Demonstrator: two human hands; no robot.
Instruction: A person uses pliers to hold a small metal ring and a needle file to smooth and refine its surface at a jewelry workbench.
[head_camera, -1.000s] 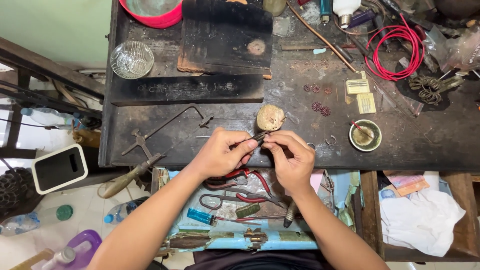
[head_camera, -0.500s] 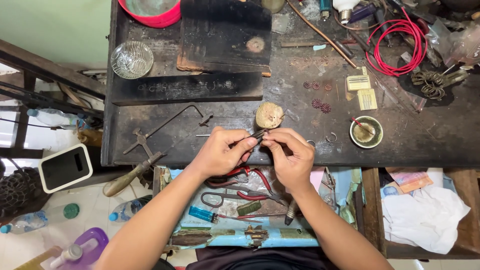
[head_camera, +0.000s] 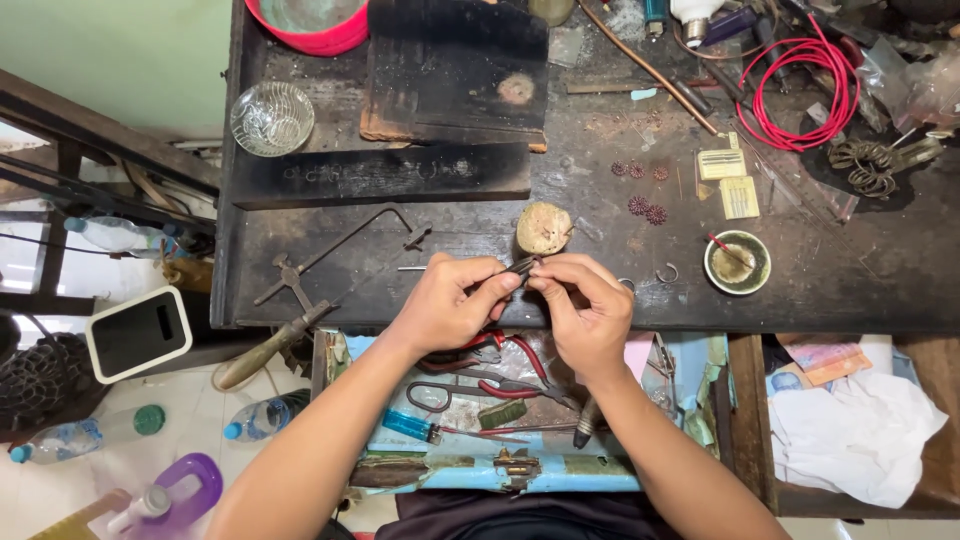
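A: Spotting a small bowl with paste and a red stick, plus an empty glass dish on the worktop.

B: Yep. Both hands' fingers are pinched together on a tiny dark tool, just below the round stump.

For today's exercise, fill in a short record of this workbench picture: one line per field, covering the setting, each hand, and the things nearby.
Setting: dark workbench, seen from above
Left hand: pinches a small dark tool
Right hand: fingertips meet the left hand's at the tool
Just beyond hands: round wooden block
Right of hands: small bowl
Far right: red wire coil
Far left: glass dish
Below hands: open drawer with red-handled pliers
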